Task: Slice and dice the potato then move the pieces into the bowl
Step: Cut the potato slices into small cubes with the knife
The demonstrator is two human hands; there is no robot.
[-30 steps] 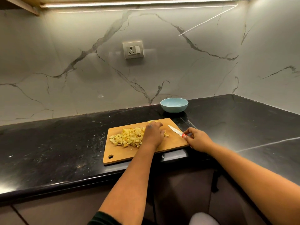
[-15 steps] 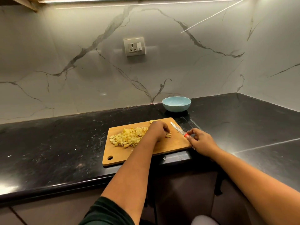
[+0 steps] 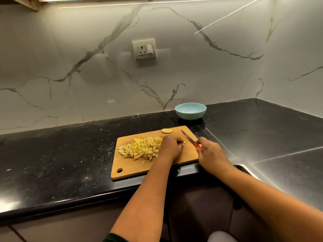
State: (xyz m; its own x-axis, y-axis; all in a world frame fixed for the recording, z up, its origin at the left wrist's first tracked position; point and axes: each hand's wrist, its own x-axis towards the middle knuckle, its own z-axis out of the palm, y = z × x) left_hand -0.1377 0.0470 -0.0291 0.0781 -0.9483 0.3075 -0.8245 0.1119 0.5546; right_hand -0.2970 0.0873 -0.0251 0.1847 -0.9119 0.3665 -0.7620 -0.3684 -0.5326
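Note:
A heap of diced potato (image 3: 139, 148) lies in the middle of the wooden cutting board (image 3: 132, 170). One round potato slice (image 3: 167, 131) sits alone at the board's far edge. My left hand (image 3: 170, 147) lies curled over potato pieces at the right side of the heap; what is under its fingers is mostly hidden. My right hand (image 3: 208, 153) grips the red handle of a small knife (image 3: 187, 137), whose blade points away over the board's right end. The light blue bowl (image 3: 190, 111) stands empty behind the board, near the wall.
The board lies on a black stone counter (image 3: 61, 154), close to its front edge. A marble wall with a socket (image 3: 144, 49) rises behind. The counter turns a corner at the right.
My left hand has slid a little toward me, uncovering the round slice at the board's far edge. The right hand with the knife has barely shifted.

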